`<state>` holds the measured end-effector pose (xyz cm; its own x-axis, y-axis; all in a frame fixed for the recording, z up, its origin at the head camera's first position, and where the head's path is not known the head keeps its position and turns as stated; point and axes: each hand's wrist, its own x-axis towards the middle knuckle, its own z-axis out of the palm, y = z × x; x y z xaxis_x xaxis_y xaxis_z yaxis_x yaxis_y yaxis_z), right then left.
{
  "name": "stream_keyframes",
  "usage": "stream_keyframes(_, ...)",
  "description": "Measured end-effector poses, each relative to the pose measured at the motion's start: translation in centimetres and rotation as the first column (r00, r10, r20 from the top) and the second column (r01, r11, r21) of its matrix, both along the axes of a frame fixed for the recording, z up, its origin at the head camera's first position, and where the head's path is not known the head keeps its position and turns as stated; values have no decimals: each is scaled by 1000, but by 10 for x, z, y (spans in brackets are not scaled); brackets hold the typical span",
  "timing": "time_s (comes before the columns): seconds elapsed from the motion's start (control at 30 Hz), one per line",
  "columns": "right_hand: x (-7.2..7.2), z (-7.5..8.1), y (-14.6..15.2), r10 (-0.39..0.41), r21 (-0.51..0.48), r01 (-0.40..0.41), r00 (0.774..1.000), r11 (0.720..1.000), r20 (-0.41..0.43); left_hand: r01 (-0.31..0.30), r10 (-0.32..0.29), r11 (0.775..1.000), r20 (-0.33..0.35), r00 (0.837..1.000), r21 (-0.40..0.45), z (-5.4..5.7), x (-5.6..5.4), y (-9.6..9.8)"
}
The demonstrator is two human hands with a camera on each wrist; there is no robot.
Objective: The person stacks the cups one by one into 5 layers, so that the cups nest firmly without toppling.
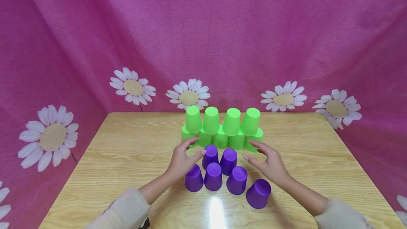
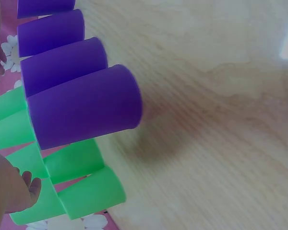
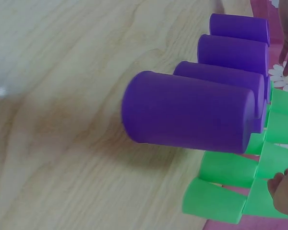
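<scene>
My left hand (image 1: 182,159) hovers beside the back-left purple cup (image 1: 210,156), its thumb tip overlapping the cup's edge in the head view. Over on the right, my right hand (image 1: 271,161) hangs with thumb and fingers spread, close before the right end of the green cups. Neither hand grips anything. Another purple cup (image 1: 228,162) stands beside the back-left one. Several more form a row in front, with the rightmost purple cup (image 1: 259,194) a little apart and nearest me. All are upside down. The left wrist view shows a purple cup (image 2: 86,108) large and close.
Behind the purple cups, several upside-down green cups (image 1: 220,139) make a lower row, with an upper row of green cups (image 1: 231,121) stacked on it. The wooden table (image 1: 127,154) ends at a pink cloth (image 1: 203,38) with white flowers.
</scene>
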<state>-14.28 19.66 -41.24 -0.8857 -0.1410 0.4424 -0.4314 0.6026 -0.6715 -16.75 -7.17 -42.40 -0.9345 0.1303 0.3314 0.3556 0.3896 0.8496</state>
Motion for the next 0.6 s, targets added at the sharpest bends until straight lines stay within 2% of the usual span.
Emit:
stream_keyframes(0.2, 11, -3, 14, 47, -25, -44, 991, 999, 123, 3, -3, 1000, 18, 1000, -25, -8, 7, -5)
stream_keyframes(0.4, 19, -15, 32, 155, -74, -143, 966, 987, 205, 12, -10, 999, 36, 999, -43, -16, 12, -10)
stream_keyframes(0.6, 31, -26, 44, 213, -35, -212, 941, 977, 264, 24, -21, 999, 76, 997, -38, -22, 19, -14)
